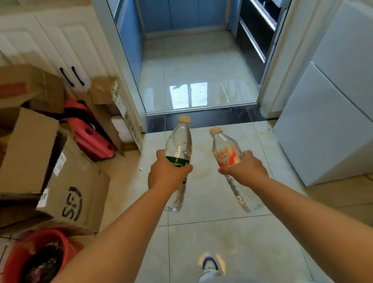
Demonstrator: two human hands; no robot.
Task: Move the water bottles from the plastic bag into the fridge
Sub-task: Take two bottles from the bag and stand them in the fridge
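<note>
Holding bottles out over tiled floor (219,238): left hand (167,172) grip closed round green-label bottle (178,153), right hand (245,169) grip closed round red-label bottle (224,151). White fridge (337,118) stood at right, cardboard boxes (38,163) at left.

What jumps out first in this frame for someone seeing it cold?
Two bare arms reach into the centre, each hand gripping a clear water bottle: the left hand holds the green-label bottle, the right hand the red-label bottle. Cardboard boxes pile up at left above a red bucket. A white fridge, doors closed, stands at right.
</note>
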